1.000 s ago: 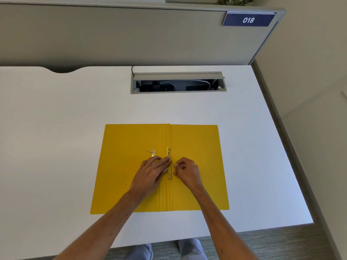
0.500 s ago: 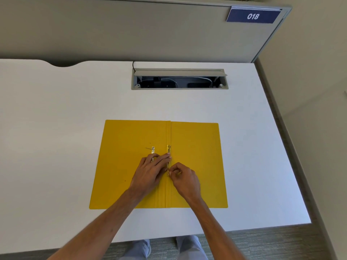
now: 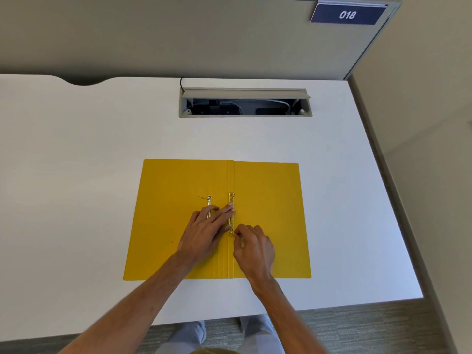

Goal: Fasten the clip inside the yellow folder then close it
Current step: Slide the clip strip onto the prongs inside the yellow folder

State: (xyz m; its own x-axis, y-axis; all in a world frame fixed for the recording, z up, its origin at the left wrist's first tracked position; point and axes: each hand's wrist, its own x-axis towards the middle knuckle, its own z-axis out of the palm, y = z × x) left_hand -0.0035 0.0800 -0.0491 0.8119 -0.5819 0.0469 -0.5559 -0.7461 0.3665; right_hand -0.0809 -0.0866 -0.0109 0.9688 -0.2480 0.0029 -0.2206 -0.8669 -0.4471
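Observation:
The yellow folder point(image 3: 268, 200) lies open and flat on the white desk. A gold metal clip bar point(image 3: 231, 200) runs along its spine, and a second gold strip point(image 3: 209, 200) lies on the left flap. My left hand point(image 3: 204, 231) rests flat on the left flap, fingers spread, fingertips pressing on the clip bar and covering most of the second strip. My right hand point(image 3: 252, 245) is curled just right of the spine, its fingertips pinching at the lower end of the clip bar point(image 3: 231, 232).
The white desk point(image 3: 76, 175) has an open grey cable tray point(image 3: 245, 103) with wires behind the folder. A beige partition with a blue "018" sign point(image 3: 347, 14) stands at the back. The desk's right edge point(image 3: 398, 226) drops to a grey floor.
My right hand has slid a little down and toward the spine, its fingertips now at the clip bar's lower end. My left hand stays pressed on the bar.

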